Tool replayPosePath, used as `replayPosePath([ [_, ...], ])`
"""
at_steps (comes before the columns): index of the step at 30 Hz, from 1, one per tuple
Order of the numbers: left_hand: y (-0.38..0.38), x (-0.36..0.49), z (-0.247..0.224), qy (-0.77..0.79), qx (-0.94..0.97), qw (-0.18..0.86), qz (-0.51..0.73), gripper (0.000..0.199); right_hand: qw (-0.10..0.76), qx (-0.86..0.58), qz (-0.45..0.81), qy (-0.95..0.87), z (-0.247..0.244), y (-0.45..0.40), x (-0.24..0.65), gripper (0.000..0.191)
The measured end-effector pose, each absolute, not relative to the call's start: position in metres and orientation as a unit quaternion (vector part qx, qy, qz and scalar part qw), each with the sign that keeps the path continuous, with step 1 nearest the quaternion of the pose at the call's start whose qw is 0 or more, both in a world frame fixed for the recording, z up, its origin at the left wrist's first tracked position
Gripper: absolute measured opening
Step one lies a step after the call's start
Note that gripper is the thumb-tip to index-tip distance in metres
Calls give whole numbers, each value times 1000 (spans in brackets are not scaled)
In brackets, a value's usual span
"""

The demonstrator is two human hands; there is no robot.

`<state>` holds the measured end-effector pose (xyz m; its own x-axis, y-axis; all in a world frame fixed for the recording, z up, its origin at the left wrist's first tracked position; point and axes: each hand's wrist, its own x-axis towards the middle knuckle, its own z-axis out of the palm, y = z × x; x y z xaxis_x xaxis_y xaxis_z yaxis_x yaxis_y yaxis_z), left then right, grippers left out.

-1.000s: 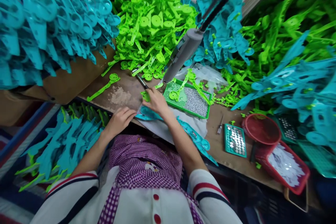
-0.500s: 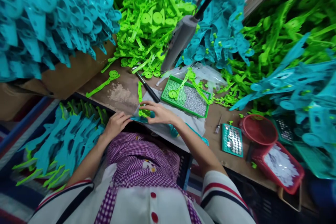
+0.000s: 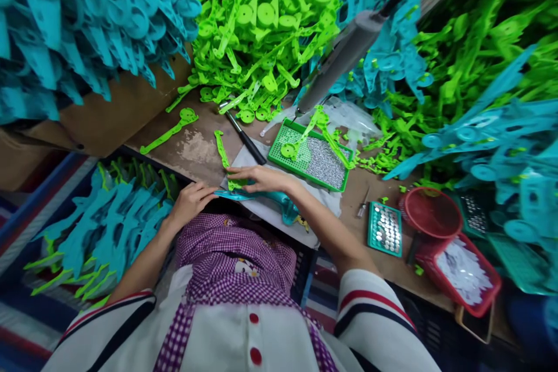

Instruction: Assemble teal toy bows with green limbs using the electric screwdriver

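At the table's front edge lies a translucent blue plastic part [image 3: 267,200], long and curved. My left hand [image 3: 192,202] pinches its left tip between closed fingers. A lime-green plastic arm [image 3: 221,148] stands across the blue part, its round end partly under my fingers. My right hand [image 3: 261,178] is closed over that round end, fingers pointing left. What lies beneath the right palm is hidden. Under the blue part a pale cloth [image 3: 244,158] covers the table. Just beyond my right hand rests a black-handled hammer [image 3: 248,142].
A hanging grey electric screwdriver [image 3: 340,61] leans over a green tray [image 3: 279,164] of small metal pieces. Heaps of green parts [image 3: 257,29] and blue parts [image 3: 117,17] rise behind. Red containers [image 3: 429,214] and a teal magnet-like disc tray [image 3: 384,229] stand right; finished-looking blue-green pieces [image 3: 104,215] fill a left crate.
The green arm's far end has tilted left. My right hand has flattened over its round end, and more of the blue part shows. The hanging screwdriver has swung right.
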<state>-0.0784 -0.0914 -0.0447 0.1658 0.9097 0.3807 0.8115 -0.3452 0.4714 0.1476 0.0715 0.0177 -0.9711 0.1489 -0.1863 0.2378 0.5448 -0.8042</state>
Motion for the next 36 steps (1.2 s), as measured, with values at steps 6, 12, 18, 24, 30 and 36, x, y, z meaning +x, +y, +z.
replayPosePath([
  [6,-93,-77,-47,565,755,82,321,34,19,141,-410,901,18,63,148,56],
  [12,-94,-76,-45,569,752,78,322,35,21,104,-406,908,18,62,147,49],
  [18,-93,-76,-43,561,762,63,317,34,18,103,-398,911,17,63,145,52],
  [24,-92,-77,-40,538,775,72,322,34,12,115,-410,905,10,58,148,47],
  [30,-91,-76,-42,543,776,78,311,34,27,96,-429,898,4,56,150,48],
  [36,-101,-69,-18,558,775,80,287,32,-115,253,-411,868,19,6,161,54],
])
